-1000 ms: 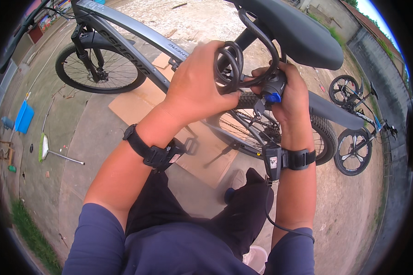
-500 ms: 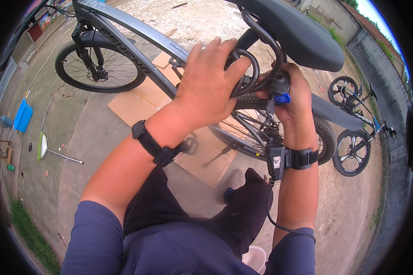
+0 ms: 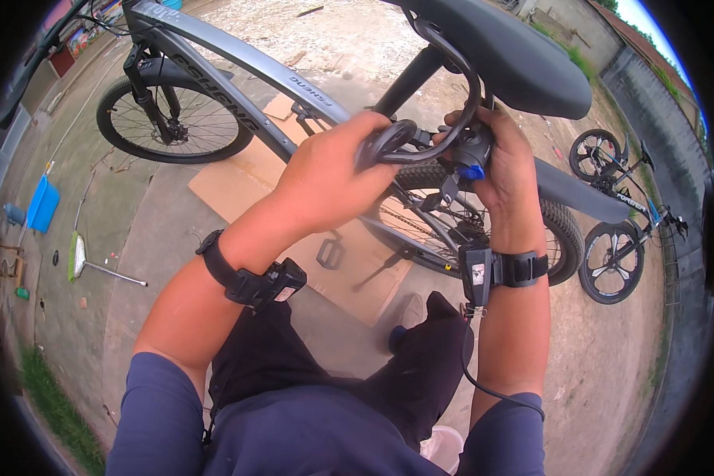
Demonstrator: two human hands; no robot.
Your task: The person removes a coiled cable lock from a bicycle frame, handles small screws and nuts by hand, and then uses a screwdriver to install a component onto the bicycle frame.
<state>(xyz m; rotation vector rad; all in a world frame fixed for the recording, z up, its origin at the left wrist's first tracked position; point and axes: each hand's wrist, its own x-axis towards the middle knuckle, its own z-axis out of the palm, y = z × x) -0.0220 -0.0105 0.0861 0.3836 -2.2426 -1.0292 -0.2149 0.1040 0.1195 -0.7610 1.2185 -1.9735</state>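
Observation:
A black bicycle cable lock is gripped between my hands just under the saddle (image 3: 516,59) of a grey bicycle (image 3: 238,51). My left hand (image 3: 333,166) is closed round the lock's coiled cable (image 3: 393,143), in front of the seat post (image 3: 408,82). My right hand (image 3: 508,159) wraps round the black lock body (image 3: 472,149). A blue-headed key (image 3: 472,172) sticks out of that body, with a dark tag hanging beneath it. From the coil, the cable arcs up beneath the saddle and comes down by my right hand. My right fingertips are partly hidden behind the lock body.
Flattened cardboard (image 3: 349,278) lies under the bicycle. Another bicycle (image 3: 615,214) lies at the right near a wall (image 3: 650,103). At the left are a blue dustpan (image 3: 42,202) and a broom (image 3: 75,255). A pale bucket (image 3: 443,446) stands by my legs.
My left hand has moved left and down, turning over and drawing the coil away from the lock body. My right hand has shifted slightly, still round the body.

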